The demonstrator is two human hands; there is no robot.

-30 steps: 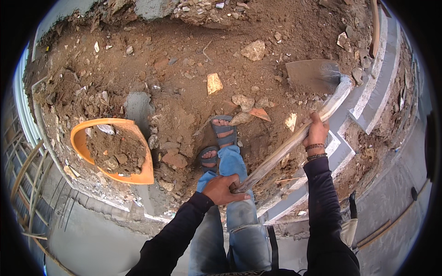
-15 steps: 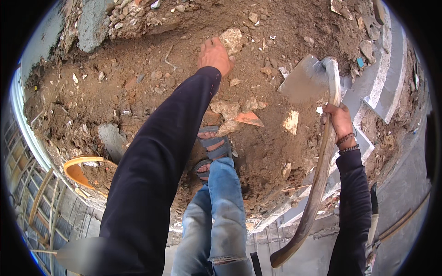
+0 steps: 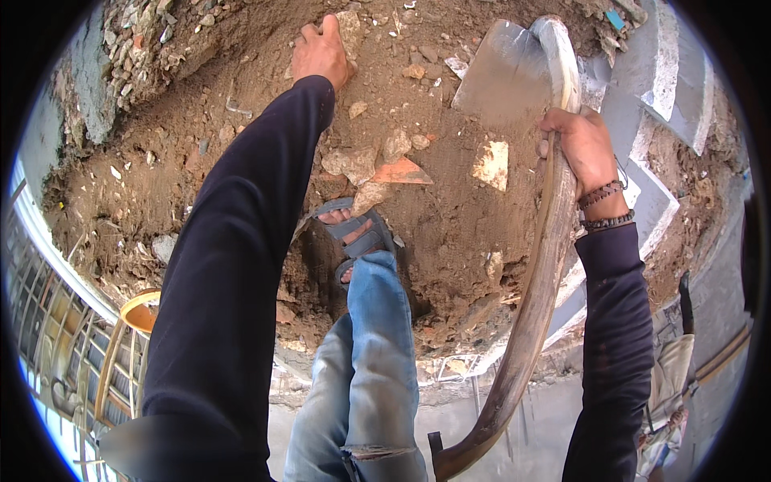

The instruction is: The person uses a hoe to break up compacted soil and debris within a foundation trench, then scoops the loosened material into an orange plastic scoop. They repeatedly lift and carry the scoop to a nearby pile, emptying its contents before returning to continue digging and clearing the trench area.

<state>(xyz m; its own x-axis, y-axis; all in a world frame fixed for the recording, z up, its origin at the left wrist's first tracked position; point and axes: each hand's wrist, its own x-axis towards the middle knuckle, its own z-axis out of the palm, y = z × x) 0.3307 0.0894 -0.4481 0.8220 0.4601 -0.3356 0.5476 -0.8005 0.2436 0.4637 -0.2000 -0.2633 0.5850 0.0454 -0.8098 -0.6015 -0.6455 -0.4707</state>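
Note:
My left hand (image 3: 321,58) reaches to the far side of the dug soil, its fingers bent over a pale rough stone (image 3: 351,32). The palm side and part of the stone are hidden. On the right, my right hand (image 3: 585,145) is closed round the curved wooden handle (image 3: 526,321) of a hoe, fairly near its head. The hoe's wide metal blade (image 3: 502,76) points away to the left, close to the soil. Between my arms lie a broken orange tile piece (image 3: 404,171) and several stones (image 3: 351,164). A flat cream fragment (image 3: 491,165) rests left of the handle.
My sandalled foot (image 3: 353,226) stands on loose soil. Grey slabs (image 3: 618,88) edge the right side. At the left are a yellow-orange pan (image 3: 140,312) and a metal grid (image 3: 60,321). Rubble (image 3: 132,56) is heaped at the far left.
My left hand has moved farther away and left, still at the stone. The hoe and my right hand have shifted slightly up and left in view. The whole view has shifted too.

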